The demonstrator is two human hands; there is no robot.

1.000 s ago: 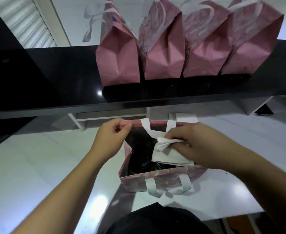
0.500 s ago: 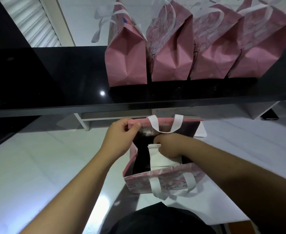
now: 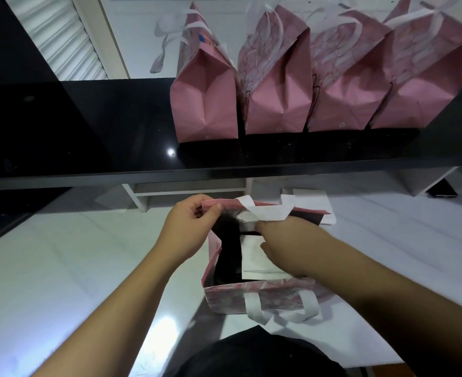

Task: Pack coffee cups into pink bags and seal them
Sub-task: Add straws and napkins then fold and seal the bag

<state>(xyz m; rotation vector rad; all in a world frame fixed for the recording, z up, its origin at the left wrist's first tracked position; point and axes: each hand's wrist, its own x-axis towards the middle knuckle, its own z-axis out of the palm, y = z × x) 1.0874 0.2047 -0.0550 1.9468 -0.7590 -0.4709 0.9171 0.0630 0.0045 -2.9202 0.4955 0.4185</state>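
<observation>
Pink bag (image 3: 262,296) open on white table (image 3: 61,268), left hand (image 3: 189,232) pinching rim, right hand (image 3: 281,240) inside, fingers hidden, four bags (image 3: 278,85) on shelf (image 3: 88,126)

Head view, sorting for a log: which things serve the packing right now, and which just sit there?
In use:
open pink bag
white packet going in
left hand pinching the rim
right hand inside

Idle:
four filled bags on black shelf
white papers behind
</observation>
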